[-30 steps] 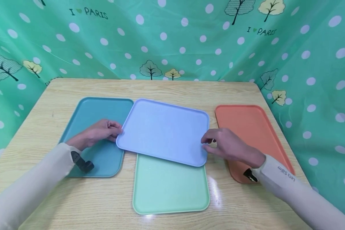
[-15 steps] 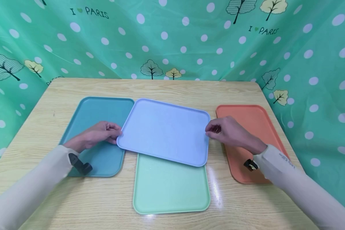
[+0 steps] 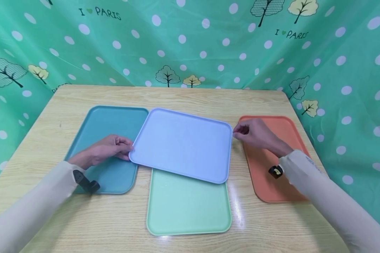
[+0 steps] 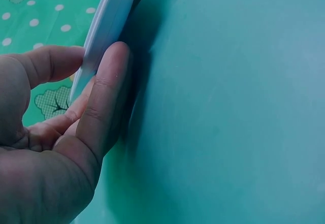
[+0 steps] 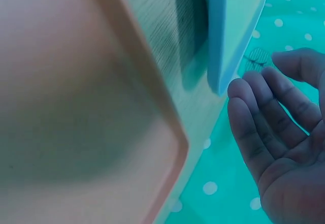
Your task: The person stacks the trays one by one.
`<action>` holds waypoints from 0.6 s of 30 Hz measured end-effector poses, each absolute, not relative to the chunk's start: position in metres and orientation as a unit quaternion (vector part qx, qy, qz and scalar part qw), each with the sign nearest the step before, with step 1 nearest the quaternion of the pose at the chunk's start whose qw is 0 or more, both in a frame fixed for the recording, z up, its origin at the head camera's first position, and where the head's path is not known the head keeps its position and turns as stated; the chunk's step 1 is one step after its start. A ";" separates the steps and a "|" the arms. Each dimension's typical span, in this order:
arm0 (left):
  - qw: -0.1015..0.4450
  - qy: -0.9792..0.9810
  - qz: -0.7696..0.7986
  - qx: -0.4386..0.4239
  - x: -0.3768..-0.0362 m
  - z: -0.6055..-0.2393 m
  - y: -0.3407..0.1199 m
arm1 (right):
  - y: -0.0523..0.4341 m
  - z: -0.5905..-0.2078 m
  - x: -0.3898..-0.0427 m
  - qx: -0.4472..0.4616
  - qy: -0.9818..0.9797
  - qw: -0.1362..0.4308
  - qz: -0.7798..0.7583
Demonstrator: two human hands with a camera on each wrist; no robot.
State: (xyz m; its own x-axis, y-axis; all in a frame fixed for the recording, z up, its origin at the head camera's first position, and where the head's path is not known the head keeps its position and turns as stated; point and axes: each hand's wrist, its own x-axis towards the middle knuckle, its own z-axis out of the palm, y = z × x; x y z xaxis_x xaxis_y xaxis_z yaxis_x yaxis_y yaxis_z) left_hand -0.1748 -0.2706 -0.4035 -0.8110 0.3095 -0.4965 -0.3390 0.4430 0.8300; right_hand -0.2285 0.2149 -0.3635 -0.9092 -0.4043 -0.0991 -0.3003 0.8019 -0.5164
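A lavender tray lies at a slant, its left end over a teal tray and its front over a mint-green tray. My left hand pinches the lavender tray's left edge near the front corner. In the left wrist view the thumb is on one side of that rim and fingers are on the other. Beside the tray's far right corner is my right hand, over the orange tray's edge. The right wrist view shows its fingers loosely bent, fingertips right at the lavender tray's corner, thumb apart.
An orange tray lies on the right of the wooden table, under my right forearm. Behind the table and along its sides hangs a green dotted cloth. A strip of bare wood separates the orange tray from the mint-green one.
My right hand has moved away from me and to the right along the lavender tray's right edge, from over its surface to beside the far corner. My left hand keeps its grip; the trays stay put.
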 end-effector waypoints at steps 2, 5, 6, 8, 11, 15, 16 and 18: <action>0.310 0.789 0.530 -0.011 -0.174 -0.403 -0.272 | 0.216 -0.365 -0.233 -0.185 0.944 0.097 -0.254; 0.315 0.785 0.533 -0.014 -0.172 -0.402 -0.273 | 0.216 -0.368 -0.238 -0.179 0.947 0.091 -0.252; 0.317 0.784 0.534 -0.015 -0.171 -0.402 -0.273 | 0.216 -0.369 -0.240 -0.177 0.947 0.091 -0.252; 0.320 0.781 0.536 -0.018 -0.170 -0.402 -0.274 | 0.216 -0.370 -0.242 -0.172 0.947 0.095 -0.253; 0.323 0.779 0.537 -0.023 -0.168 -0.402 -0.275 | 0.215 -0.372 -0.246 -0.167 0.946 0.103 -0.258; 0.325 0.773 0.545 -0.026 -0.166 -0.402 -0.277 | 0.214 -0.376 -0.251 -0.169 0.946 0.105 -0.256; 0.326 0.771 0.547 -0.026 -0.166 -0.401 -0.277 | 0.213 -0.376 -0.252 -0.170 0.946 0.104 -0.255; 0.327 0.767 0.551 -0.024 -0.164 -0.401 -0.277 | 0.212 -0.378 -0.255 -0.171 0.947 0.103 -0.253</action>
State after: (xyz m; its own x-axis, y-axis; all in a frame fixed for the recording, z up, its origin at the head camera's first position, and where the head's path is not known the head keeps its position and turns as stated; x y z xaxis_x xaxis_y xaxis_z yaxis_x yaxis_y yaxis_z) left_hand -0.1640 -0.2772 -0.4006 -0.7849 0.3241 -0.5281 -0.3970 0.3913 0.8302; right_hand -0.2545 0.2119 -0.3777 -0.9206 -0.3750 -0.1090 -0.2709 0.8142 -0.5135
